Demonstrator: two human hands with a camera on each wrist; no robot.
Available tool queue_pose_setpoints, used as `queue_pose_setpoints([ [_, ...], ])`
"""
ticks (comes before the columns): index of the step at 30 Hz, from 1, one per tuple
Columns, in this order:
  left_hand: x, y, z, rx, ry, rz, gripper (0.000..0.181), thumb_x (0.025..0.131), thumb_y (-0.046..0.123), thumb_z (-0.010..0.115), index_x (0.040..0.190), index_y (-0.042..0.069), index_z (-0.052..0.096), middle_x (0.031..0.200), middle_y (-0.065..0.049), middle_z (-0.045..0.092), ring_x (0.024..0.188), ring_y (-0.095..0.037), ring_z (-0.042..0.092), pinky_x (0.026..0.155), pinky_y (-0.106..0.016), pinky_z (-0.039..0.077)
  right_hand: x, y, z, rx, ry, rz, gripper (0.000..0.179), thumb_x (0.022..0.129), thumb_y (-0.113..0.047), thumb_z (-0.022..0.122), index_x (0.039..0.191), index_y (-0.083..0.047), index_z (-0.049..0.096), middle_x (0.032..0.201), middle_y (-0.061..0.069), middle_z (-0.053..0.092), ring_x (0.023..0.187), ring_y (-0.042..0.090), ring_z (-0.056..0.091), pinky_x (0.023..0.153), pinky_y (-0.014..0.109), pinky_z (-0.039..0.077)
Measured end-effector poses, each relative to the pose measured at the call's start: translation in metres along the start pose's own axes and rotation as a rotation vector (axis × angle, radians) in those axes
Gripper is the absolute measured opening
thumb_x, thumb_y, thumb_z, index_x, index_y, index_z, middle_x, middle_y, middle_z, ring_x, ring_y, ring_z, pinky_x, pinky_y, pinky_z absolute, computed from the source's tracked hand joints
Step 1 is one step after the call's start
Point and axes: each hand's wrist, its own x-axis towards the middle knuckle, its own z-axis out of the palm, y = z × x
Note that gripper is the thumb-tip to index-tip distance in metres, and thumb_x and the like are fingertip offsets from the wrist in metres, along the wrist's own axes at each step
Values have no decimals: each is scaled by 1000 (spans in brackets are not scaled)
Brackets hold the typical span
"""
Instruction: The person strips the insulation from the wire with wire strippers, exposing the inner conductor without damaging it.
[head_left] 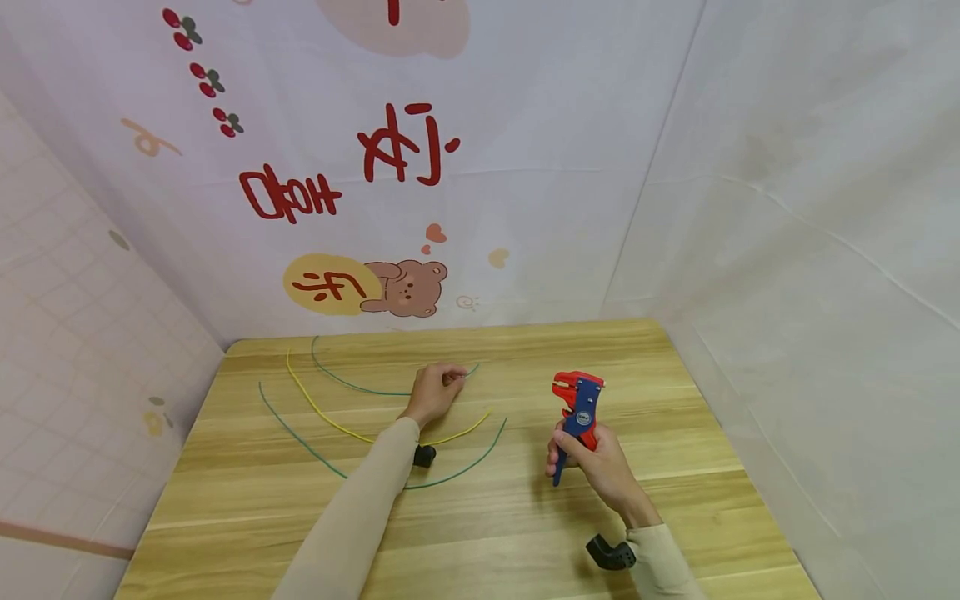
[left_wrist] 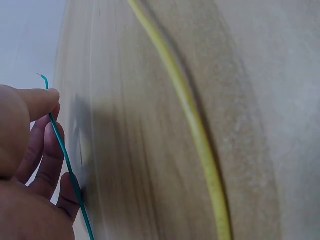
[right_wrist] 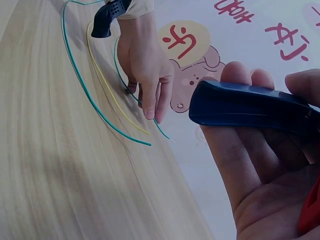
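Observation:
My left hand [head_left: 433,392] pinches a green wire [left_wrist: 62,145] close to its right end, at the back of the table. A thin bare tip shows past the thumb in both wrist views. My right hand [head_left: 609,473] grips a red and blue wire stripper [head_left: 583,417] by its handles, over the table's right part. Its red head points toward the back wall, and its jaws look apart with no wire between them. In the right wrist view, the blue handle [right_wrist: 245,105] lies across the fingers.
A yellow wire [head_left: 322,414] curves under my left forearm. Nearer to me lies another green wire [head_left: 437,483], also passing beneath that arm. The wooden table [head_left: 480,542] meets a printed cloth wall [head_left: 540,208] at the back and cloth at both sides.

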Motion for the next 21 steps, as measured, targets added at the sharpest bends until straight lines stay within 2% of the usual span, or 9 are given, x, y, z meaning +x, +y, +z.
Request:
queue_pose_setpoints([
  [5,1,1,-1,0,-5,-15,13,103,17,84,114,20,89,98,8,84,85,-1,71,81,-26,61,0,1,0,13,-8,-7,11,120,-11,55,120,-1,59,93,3,74,81,17,82,82,46,72],
  [9,-2,7,-4,-14,9,0,12,101,14,86,112,18,89,96,6,85,84,-2,72,79,-26,62,0,2,0,19,-22,-26,10,120,-9,54,120,0,59,93,3,74,82,17,82,82,46,72],
  [14,-3,12,-8,-33,-1,-17,11,99,14,88,109,18,89,95,3,86,84,-8,75,78,-26,61,0,1,-1,16,-19,-16,12,120,-10,54,122,2,57,93,3,74,82,18,82,83,45,72],
  [21,-2,10,-7,17,-23,-47,10,99,18,88,109,18,89,96,6,86,86,-6,76,83,-29,64,-1,1,-1,10,-10,3,13,120,-11,54,122,1,57,93,3,74,82,17,83,84,44,72],
])
